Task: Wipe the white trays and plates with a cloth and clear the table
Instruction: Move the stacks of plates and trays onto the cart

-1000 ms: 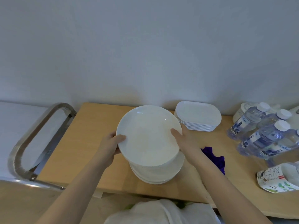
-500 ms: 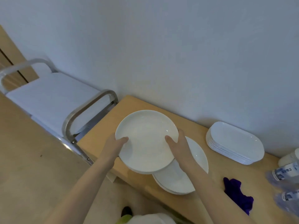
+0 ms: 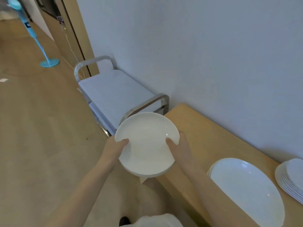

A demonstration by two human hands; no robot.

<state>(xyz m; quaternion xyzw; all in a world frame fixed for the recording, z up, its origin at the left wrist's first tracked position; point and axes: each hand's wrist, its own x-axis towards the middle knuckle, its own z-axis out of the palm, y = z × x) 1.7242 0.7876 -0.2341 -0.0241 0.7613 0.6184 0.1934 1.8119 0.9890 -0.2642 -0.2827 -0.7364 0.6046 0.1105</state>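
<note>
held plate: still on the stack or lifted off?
Lifted off. The plate is gripped by left hand and right hand at the table's end, apart from the stacked plates.

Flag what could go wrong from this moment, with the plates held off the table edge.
1. The held plates are a small stack gripped only at the rims by the left hand and right hand; a slip could drop them onto the floor.
2. The cart's metal handle lies just beyond the plates; swinging them over could knock it.
</note>
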